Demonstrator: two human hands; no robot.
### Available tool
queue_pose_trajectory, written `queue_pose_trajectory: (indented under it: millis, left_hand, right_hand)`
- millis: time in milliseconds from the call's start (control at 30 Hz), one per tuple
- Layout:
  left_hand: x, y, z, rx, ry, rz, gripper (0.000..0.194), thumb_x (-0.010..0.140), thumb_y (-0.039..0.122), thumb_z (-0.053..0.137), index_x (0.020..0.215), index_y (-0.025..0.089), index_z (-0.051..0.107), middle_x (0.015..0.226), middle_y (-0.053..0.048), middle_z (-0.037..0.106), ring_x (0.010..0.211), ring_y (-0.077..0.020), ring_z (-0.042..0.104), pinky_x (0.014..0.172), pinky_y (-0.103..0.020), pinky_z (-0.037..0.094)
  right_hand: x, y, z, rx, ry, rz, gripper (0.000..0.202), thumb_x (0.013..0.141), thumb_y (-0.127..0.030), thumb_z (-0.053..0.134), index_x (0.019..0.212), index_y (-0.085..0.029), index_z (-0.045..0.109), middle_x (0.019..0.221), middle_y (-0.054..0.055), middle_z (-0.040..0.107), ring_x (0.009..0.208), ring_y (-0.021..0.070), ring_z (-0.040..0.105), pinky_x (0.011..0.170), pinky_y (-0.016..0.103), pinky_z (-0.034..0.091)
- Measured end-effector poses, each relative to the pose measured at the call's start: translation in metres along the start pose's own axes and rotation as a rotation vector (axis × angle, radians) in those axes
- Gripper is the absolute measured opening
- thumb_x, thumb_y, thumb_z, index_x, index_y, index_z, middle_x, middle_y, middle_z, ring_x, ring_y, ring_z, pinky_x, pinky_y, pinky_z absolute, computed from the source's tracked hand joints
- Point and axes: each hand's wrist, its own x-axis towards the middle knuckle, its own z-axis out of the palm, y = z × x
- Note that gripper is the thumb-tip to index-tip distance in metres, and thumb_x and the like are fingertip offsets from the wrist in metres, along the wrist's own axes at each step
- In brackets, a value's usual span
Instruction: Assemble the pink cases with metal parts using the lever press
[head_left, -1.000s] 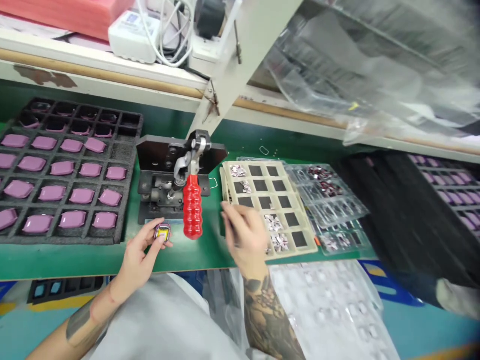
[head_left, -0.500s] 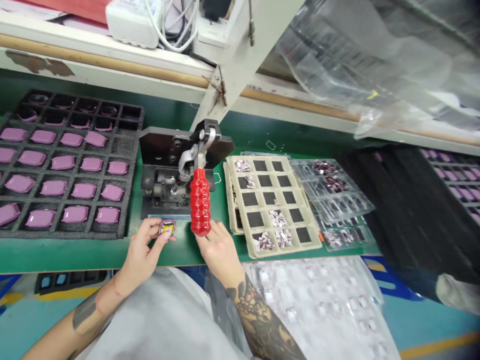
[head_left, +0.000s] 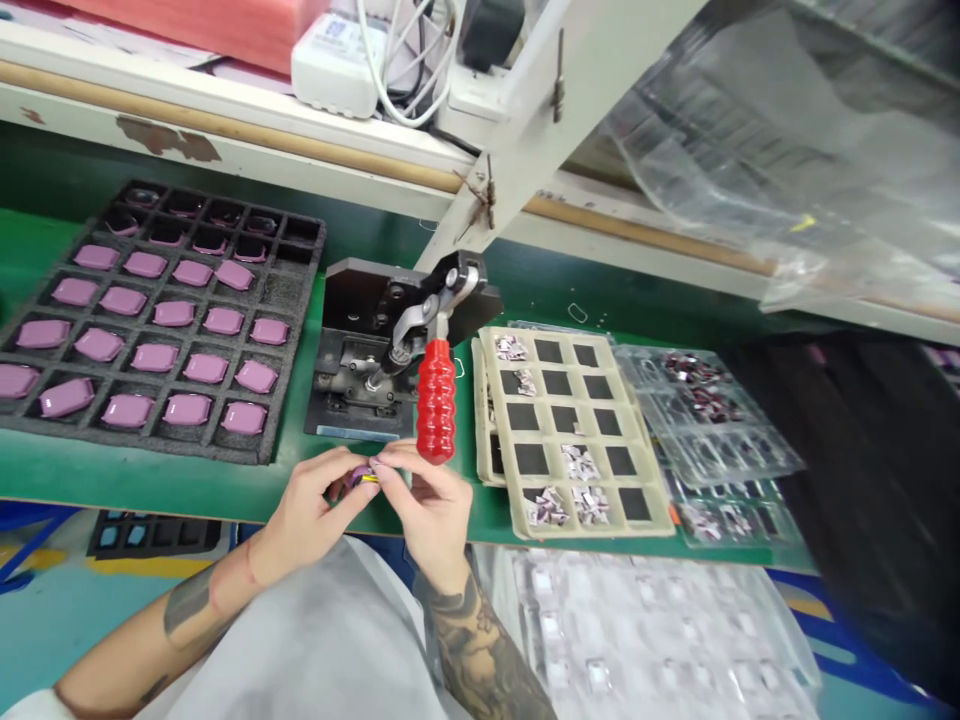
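Just in front of the toggle clamp, my left hand (head_left: pixel 319 505) pinches a small purple watch-like case (head_left: pixel 360 475) with a yellow patch inside. My right hand (head_left: pixel 429 500) meets it from the other side, thumb and forefinger closed at the case's right edge. Those fingers partly cover the case, so a smaller part between them cannot be made out. Above my right hand hangs the red ribbed handle (head_left: pixel 436 405) of the clamp. Its black metal fixture (head_left: pixel 352 380) stands behind both hands.
At the left lies a black foam tray (head_left: pixel 281 290) of purple cases. A cream compartment tray (head_left: pixel 651 400) with small metallic pieces sits at the right, beside clear plastic trays (head_left: pixel 750 440). A white shelf post (head_left: pixel 517 150) rises behind the clamp. Clear blister sheets (head_left: pixel 660 640) lie below the bench edge.
My right hand has left the red handle's lower end and come to the purple case. My left hand has brought the case slightly right, and the view has shifted left.
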Motion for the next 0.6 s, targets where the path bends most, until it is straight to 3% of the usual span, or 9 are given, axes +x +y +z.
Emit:
queue_pose_trajectory:
  millis: [133,367,467,600]
  left_hand:
    - [-0.005,0.005,0.001,-0.016,0.01,-0.019,0.024,0.112,0.039,0.067,0.105,0.02,0.08,0.091,-0.005,0.07,0.08,-0.0198,0.058,0.076,-0.032,0.047]
    - [-0.01,0.011,0.003,-0.014,0.052,0.008,0.022,0.112,0.038,0.067,0.105,0.021,0.08,0.092,-0.005,0.069,0.081,-0.0196,0.058,0.077,-0.032,0.047]
    - [-0.01,0.012,0.003,-0.046,0.056,-0.02,0.026,0.112,0.041,0.067,0.102,0.02,0.078,0.092,-0.005,0.069,0.082,-0.0191,0.059,0.076,-0.031,0.047]
    - [-0.01,0.012,0.004,-0.246,0.054,-0.153,0.033,0.111,0.049,0.067,0.108,0.018,0.077,0.088,-0.003,0.068,0.073,-0.0156,0.055,0.068,-0.027,0.045]
  right_hand:
    - [0.001,0.0,0.007,0.08,-0.033,-0.036,0.009,0.1,-0.02,0.081,0.105,-0.025,0.086,0.094,0.005,0.083,0.094,0.0213,0.077,0.09,0.041,0.066]
    - [0.003,0.002,-0.005,0.105,-0.099,-0.02,0.005,0.101,-0.021,0.081,0.102,-0.025,0.083,0.092,0.004,0.078,0.091,0.0192,0.073,0.085,0.036,0.063]
    - [0.001,0.0,-0.01,0.036,-0.178,-0.045,0.007,0.101,-0.023,0.081,0.107,-0.025,0.083,0.103,0.006,0.079,0.099,0.0203,0.076,0.091,0.037,0.065]
    - [-0.01,-0.004,-0.011,-0.166,-0.286,-0.168,0.041,0.097,-0.024,0.088,0.136,-0.027,0.077,0.128,0.011,0.077,0.118,0.0243,0.077,0.104,0.041,0.066]
